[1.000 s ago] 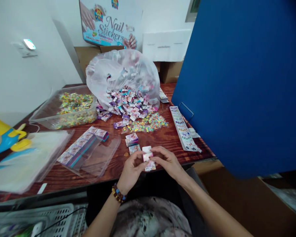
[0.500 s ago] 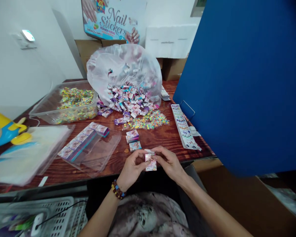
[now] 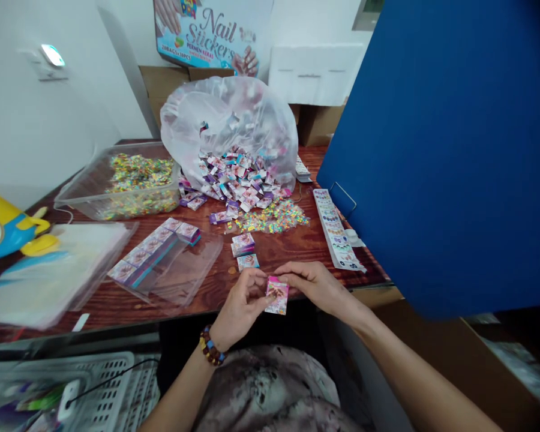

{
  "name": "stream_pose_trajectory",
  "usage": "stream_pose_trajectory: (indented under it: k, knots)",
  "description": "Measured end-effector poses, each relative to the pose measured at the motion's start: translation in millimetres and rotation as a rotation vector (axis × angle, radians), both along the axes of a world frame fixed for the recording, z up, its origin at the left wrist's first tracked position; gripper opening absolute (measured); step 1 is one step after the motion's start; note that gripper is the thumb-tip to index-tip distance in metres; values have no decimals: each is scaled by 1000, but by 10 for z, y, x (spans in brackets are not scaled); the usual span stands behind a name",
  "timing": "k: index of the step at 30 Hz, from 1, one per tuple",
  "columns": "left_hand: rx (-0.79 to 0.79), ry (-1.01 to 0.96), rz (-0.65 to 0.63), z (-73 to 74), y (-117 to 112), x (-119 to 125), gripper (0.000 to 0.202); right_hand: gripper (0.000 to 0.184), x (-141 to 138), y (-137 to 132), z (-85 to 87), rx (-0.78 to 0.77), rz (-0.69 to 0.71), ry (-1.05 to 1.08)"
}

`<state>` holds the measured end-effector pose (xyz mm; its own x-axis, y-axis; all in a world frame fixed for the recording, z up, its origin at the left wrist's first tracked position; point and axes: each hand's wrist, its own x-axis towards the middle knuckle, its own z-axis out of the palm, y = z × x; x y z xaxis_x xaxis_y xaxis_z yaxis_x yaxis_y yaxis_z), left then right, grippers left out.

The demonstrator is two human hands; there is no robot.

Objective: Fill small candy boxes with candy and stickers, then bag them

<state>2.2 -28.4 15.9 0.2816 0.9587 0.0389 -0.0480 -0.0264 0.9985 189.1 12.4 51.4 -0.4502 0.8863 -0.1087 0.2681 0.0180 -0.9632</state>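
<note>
Fingers (image 3: pixel 299 269) on box (image 3: pixel 279 303), wood-grain table (image 3: pixel 292 247), white wall (image 3: pixel 315 21)

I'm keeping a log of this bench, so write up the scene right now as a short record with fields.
Left hand: holds a small pink-and-white printed cardboard box
Right hand: at that box's top edge
Surface: dark reddish wood-grain table
Left: flat clear plastic bag, row of purple-and-white boxes in or on it
Farther left: clear rectangular plastic tub, colourful pieces inside
Back: translucent white plastic bag, printed boxes heaped at its mouth
Right: long white printed strip
</note>
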Motion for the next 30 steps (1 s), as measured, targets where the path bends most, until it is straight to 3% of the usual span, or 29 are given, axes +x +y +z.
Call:
stream_pose_trajectory:
  k: [5,15,17,23,30]
  knots:
    - [20,27,-43,-1,1,-26,26,21,13,3,24,-28,46,-46]
    - [-32,15,13,-57,13,-31,34,25,2,-73,20,450,150,-255]
    - [-39,17,13,-68,-2,-18,35,26,10,-88,14,458,157,-264]
    - [-48,31,-70,-79,-15,-5,36,24,47,-68,-89,267,100,-211]
    - [-45,56,-32,-130,-2,18,33,25,65,-98,-84,448,126,-270]
